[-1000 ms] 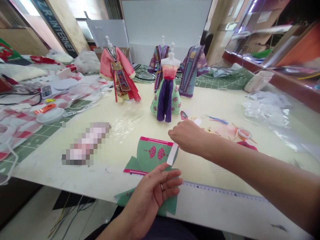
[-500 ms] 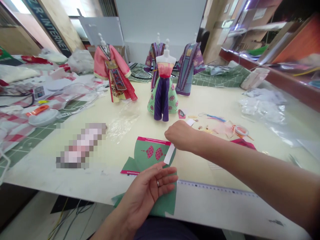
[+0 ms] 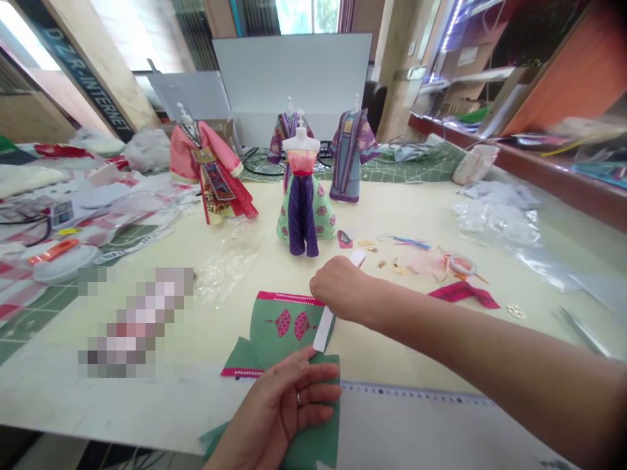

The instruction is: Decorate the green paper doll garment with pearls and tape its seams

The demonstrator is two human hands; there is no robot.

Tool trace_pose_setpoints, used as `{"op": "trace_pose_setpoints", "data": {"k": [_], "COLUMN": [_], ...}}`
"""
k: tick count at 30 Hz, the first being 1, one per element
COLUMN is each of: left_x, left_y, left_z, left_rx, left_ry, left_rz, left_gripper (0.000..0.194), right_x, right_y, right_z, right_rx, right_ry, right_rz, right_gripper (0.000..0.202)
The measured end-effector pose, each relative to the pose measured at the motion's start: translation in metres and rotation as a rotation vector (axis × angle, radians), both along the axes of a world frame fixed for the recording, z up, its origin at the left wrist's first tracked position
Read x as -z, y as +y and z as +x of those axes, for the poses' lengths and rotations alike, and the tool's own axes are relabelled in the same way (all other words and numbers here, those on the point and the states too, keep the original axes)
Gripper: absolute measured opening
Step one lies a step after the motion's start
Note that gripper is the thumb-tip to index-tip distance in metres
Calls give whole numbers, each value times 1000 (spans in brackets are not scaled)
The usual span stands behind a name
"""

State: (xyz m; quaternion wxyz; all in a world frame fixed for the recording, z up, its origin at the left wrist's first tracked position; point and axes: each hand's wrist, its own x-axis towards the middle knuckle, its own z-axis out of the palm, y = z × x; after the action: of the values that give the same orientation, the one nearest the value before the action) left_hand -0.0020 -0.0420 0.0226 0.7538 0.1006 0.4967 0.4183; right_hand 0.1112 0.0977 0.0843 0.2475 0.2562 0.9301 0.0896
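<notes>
I see the right hand (image 3: 339,287) closed on a white strip (image 3: 322,331), slanted over the green fabric (image 3: 267,339). The left hand (image 3: 281,405) — palm upward, ring (image 3: 298,397) fitted — overlies the fabric. Four dressed mannequins (image 3: 302,215) stand farther back on the bench (image 3: 416,434).

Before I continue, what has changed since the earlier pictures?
The view tilted up, bringing in a window; the magenta ribbon shows more clear of the right forearm. Nothing was visibly picked up or released: the right hand stays over the white strip, the left hand by its near end. The green cloth and dressed figures stayed put.
</notes>
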Motion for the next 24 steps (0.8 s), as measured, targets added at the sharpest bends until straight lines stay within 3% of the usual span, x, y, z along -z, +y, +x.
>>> {"op": "trace_pose_setpoints", "data": {"k": [10, 17, 24], "left_x": [-1, -3, -4], "left_y": [2, 4, 6], "left_z": [1, -1, -1], "left_rx": [17, 24, 30], "left_ry": [8, -3, 3], "left_rz": [24, 65, 65], "left_gripper": [42, 26, 25], "right_x": [2, 1, 5], "right_y": [2, 9, 13], "right_z": [2, 3, 2], "right_rx": [-3, 29, 22], "right_ry": [59, 85, 43], "right_rz": [11, 27, 28], "right_gripper": [9, 15, 17]}}
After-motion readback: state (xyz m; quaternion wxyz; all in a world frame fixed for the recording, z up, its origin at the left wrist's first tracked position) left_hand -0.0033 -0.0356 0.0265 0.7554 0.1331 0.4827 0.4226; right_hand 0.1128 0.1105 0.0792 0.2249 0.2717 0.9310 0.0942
